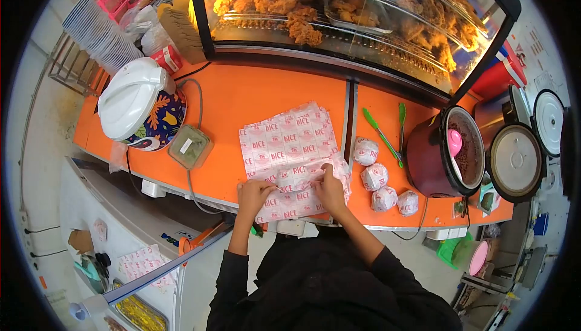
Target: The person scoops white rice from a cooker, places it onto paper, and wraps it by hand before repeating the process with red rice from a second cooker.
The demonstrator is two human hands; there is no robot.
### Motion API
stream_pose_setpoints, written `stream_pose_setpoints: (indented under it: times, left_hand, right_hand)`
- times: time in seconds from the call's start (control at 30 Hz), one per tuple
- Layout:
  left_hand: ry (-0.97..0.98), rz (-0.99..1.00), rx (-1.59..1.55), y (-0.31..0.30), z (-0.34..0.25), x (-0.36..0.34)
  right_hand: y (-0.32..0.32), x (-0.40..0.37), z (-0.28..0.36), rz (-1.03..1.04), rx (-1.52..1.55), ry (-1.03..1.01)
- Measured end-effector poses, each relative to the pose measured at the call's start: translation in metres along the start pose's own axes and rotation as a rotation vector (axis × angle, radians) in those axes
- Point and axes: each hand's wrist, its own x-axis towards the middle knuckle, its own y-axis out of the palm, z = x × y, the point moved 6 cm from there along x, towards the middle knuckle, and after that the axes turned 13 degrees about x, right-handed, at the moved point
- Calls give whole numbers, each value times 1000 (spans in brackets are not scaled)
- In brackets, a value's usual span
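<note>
Sheets of white paper point(284, 140) printed in red with "RICE" lie in a stack on the orange counter point(224, 98). Near the front edge, my left hand point(255, 196) pinches the left side of a folded paper point(295, 176). Its right side is gripped by my right hand point(328, 188), fingers closed. A raised fold runs between the hands; whatever is inside is hidden. Several round paper-wrapped bundles point(374, 176) sit to the right of my right hand.
Green-handled tongs point(384, 139) lie beyond the bundles. An open cooker point(445, 152) with a pink scoop stands at right. A glass cabinet point(357, 58) of fried chicken spans the back. At left are a patterned rice cooker point(142, 104) and a lidded box point(190, 147).
</note>
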Motion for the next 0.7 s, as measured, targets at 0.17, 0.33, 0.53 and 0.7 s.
stream_pose_setpoints:
  times: [0.17,0.33,0.53,0.7]
  left_hand:
    - [-104,-464,545,-56,-63,23]
    - [483,96,275,-4,-32,73]
    - [-148,28,175,29,-45,12]
    - [7,-252,-29,35,-46,-15]
  right_hand:
    - [21,25,63,-213,-703,-662]
    - [53,72,38,659,-1010,-327]
    - [27,11,18,-34,-383,-513]
    - [32,-10,-1,-186,-209,-621]
